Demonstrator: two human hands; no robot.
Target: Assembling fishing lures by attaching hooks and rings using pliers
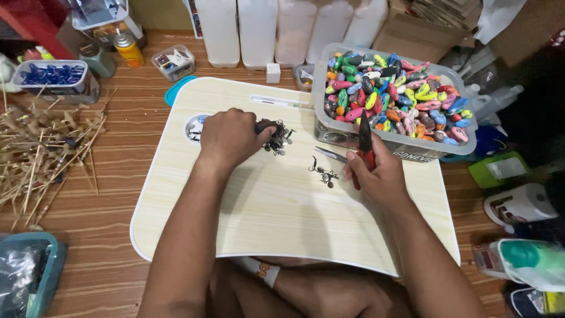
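L hand [228, 136] on hook pile [273, 136], R hand [379, 174] holds pliers [365, 144].

A home craft corner on the floor — my little lure-making spot.

I sit at a pale lap tray [282, 218] set on wood-plank flooring [106, 259], with a clear tub of painted lure bodies [394, 94], a heap of bamboo sticks [41, 153], a box of blue beads [52, 76], spray cans [128, 48], white plastic jugs [259, 29] and cardboard boxes [412, 29] crowded round — handwork clutter, not a factory line.
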